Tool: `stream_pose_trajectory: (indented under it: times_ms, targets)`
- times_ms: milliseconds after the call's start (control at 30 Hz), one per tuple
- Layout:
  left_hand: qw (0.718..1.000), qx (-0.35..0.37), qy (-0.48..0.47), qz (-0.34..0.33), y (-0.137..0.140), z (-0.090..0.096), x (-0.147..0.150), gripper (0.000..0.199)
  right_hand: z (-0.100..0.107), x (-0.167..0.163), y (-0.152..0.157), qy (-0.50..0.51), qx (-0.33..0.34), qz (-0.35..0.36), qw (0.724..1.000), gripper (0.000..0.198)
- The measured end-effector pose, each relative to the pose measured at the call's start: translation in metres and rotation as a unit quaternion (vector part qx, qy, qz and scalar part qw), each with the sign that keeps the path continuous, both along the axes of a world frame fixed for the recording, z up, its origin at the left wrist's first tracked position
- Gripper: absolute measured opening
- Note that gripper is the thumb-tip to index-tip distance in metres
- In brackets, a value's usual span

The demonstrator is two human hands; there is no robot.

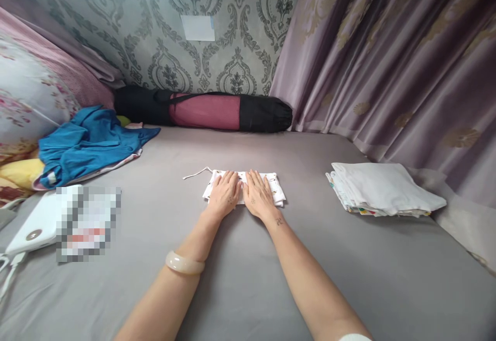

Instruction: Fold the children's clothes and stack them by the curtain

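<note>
A small white folded cloth (278,194) with a sparse dark print lies flat on the grey bedsheet (248,274). From its upper left corner a thin white drawstring (197,172) trails onto the sheet. My left hand (225,191) rests palm down on the left half of the cloth, fingers stretched out. Beside it my right hand (258,192) lies flat on the right half, also with straight fingers. The two thumbs almost meet at the middle. Both palms hide much of the cloth.
To the right sits a stack of folded white cloths (383,186). A blue garment (96,139) lies crumpled at the left, behind a white power bank (42,222) with a cable and a blurred-out item (91,222). Against the wall lies a black and red roll bag (205,111). Curtains (380,57) hang at the right.
</note>
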State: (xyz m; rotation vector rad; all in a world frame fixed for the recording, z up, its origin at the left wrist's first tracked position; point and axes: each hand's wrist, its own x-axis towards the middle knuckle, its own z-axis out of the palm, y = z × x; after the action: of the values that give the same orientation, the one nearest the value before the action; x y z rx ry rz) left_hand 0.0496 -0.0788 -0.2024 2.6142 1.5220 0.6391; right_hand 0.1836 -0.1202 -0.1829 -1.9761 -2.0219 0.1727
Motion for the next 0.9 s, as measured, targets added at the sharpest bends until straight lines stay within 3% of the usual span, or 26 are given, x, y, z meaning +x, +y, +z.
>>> stream_pose_trajectory:
  times_ms: [633, 900]
  targets:
    - [1.0, -0.029, 0.001, -0.002, 0.0, 0.005, 0.0, 0.039, -0.002, -0.004, 0.004, 0.015, 0.015, 0.028, 0.999, 0.052]
    - [0.996, 0.003, -0.003, 0.09, 0.004, 0.003, -0.011, 0.037, 0.0, -0.012, 0.003, 0.004, 0.007, 0.064, 0.998, 0.053]
